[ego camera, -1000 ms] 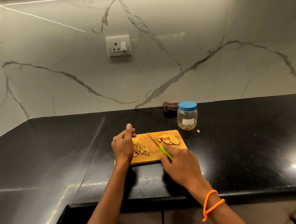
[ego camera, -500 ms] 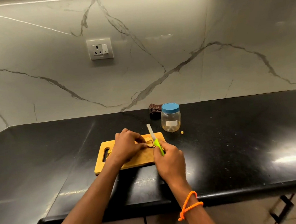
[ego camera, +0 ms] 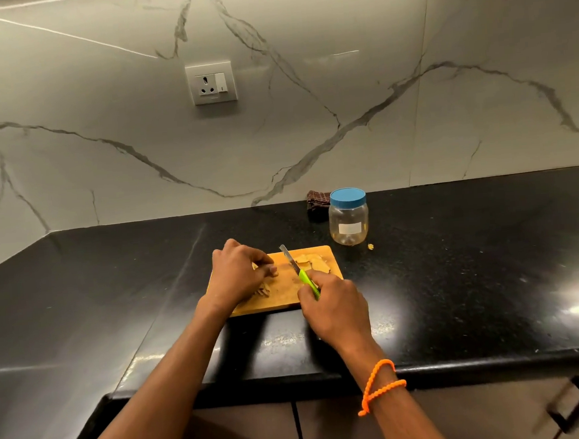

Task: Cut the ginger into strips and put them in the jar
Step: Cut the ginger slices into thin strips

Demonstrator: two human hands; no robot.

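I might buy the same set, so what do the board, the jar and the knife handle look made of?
Board: likely bamboo or wood, matte tan. Jar: clear, probably plastic, blue screw lid. Knife handle: bright green, likely plastic.

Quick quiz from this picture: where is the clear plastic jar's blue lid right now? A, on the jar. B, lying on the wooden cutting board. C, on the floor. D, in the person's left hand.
A: the blue lid sits on top of the clear plastic jar, which stands on the black countertop behind the wooden cutting board.
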